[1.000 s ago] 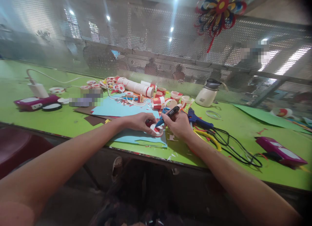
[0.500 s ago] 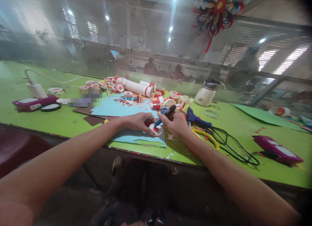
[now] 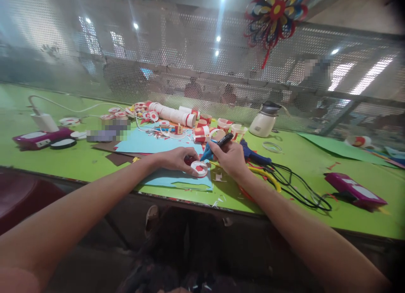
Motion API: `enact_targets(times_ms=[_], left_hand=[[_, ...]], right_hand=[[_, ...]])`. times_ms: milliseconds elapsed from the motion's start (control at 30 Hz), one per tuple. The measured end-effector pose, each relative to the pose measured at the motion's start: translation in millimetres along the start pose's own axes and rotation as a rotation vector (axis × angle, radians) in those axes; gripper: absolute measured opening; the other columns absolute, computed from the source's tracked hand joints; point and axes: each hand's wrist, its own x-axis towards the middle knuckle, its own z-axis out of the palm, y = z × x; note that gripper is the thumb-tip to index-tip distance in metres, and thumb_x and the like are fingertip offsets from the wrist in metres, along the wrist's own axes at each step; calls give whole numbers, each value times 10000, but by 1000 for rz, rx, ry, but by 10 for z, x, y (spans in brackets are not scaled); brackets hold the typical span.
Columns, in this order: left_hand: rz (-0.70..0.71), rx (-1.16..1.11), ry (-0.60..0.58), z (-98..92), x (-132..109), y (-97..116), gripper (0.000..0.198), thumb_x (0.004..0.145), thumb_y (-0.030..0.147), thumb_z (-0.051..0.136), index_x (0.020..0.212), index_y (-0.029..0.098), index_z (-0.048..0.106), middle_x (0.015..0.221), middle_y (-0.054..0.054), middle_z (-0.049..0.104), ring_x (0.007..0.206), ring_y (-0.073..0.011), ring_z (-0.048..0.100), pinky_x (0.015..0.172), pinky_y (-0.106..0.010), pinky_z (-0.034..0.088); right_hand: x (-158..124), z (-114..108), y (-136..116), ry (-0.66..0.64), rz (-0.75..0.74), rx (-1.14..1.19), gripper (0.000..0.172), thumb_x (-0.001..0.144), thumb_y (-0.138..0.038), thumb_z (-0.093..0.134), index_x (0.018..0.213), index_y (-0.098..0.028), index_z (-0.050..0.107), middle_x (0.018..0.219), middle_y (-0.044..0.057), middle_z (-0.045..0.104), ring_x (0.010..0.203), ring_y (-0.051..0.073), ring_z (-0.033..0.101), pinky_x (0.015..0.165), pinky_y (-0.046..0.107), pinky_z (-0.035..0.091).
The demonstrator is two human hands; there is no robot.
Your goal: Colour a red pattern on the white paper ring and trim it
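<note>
Fingers and thumb of the left hand (image 3: pixel 179 159) are curled narrowly about the edge of a small round disc (image 3: pixel 199 169), white with a red centre, which is held face up over a light blue sheet (image 3: pixel 171 179) near the front of the green table (image 3: pixel 79 160). Right hand (image 3: pixel 232 158): thumb and fingers wrapped around a marker (image 3: pixel 225 139) with a dark barrel and a blue front end, slanting down to the disc's far rim (whether tip and rim touch cannot be told at this scale). Just beyond the right hand lies a blue glue gun (image 3: pixel 261 158); a yellow handle (image 3: pixel 274 180) shows beside the forearm, and a magenta power block (image 3: pixel 354 189) rests farther right. Behind the hands, red-and-white paper cups (image 3: pixel 201 134) form a loose cluster, next to a long white stack of cups (image 3: pixel 171 114) on its side. To their right, a white jug (image 3: pixel 262 123) with a dark lid stands upright. Table left: a white adapter (image 3: pixel 44 122) on a second magenta block (image 3: pixel 38 143). Background: perforated screen (image 3: pixel 190 36), with a petalled ornament (image 3: pixel 277 9) at upper right.
</note>
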Motion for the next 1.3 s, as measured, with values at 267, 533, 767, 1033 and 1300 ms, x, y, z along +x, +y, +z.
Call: enact_targets(times_ms=[267, 533, 767, 1033, 1300], left_hand=[[5, -50, 6, 11, -11, 48, 497, 637, 511, 733, 961, 166, 582, 809, 7, 513, 720, -121, 439, 664, -257, 354], [-38, -55, 6, 15, -1, 29, 504, 620, 512, 743, 932, 156, 569, 775, 6, 494, 695, -121, 428, 630, -263, 345], [-48, -44, -8, 9, -11, 49, 515, 632, 522, 729, 947, 151, 562, 788, 4, 489, 707, -126, 432, 637, -266, 352], [-40, -19, -4, 13, 5, 15, 549, 623, 543, 731, 969, 150, 566, 802, 4, 494, 719, -130, 438, 651, -269, 359], [-30, -30, 4, 18, 11, 11, 544, 616, 527, 734, 975, 147, 585, 809, 5, 506, 721, -133, 442, 657, -270, 361]], right_hand=[[-20, 9, -9, -63, -38, -121, 396, 804, -446, 615, 534, -197, 467, 484, -43, 403, 439, 87, 341, 408, 242, 255], [-30, 26, 38, -108, -53, -119, 377, 818, -444, 602, 562, -193, 481, 501, -33, 410, 460, 97, 349, 426, 254, 255], [-24, 25, 67, -113, -49, -144, 409, 816, -464, 603, 542, -189, 478, 489, -35, 413, 461, 93, 343, 422, 245, 255], [-6, 58, 112, -129, 33, -45, 370, 792, -494, 619, 625, -172, 545, 528, -20, 490, 456, 101, 408, 398, 227, 294], [10, 47, 100, -148, 28, -128, 400, 820, -469, 579, 558, -187, 469, 489, -29, 435, 455, 92, 350, 407, 234, 256]])
